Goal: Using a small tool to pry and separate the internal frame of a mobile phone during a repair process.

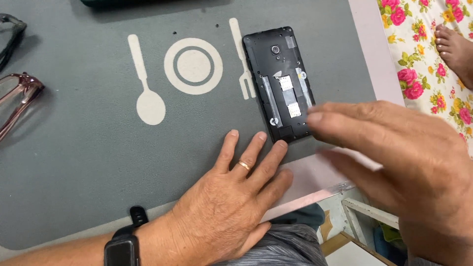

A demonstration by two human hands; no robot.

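Observation:
A black phone (278, 81) lies on the grey mat with its back cover off, its inner frame and card slots showing. My left hand (231, 202) rests flat on the mat just below the phone, fingers spread, one fingertip touching the phone's lower edge; it wears a gold ring and a black wrist band. My right hand (394, 157) hovers blurred to the right of the phone's lower end, fingers stretched out and holding nothing.
The grey mat (88, 148) carries a white spoon, plate and fork print. Reddish-framed glasses (17, 96) lie at the left edge, a dark pair above them. A pale table edge (367, 44) runs at right; beyond it a floral cloth and a person's bare foot (456, 49).

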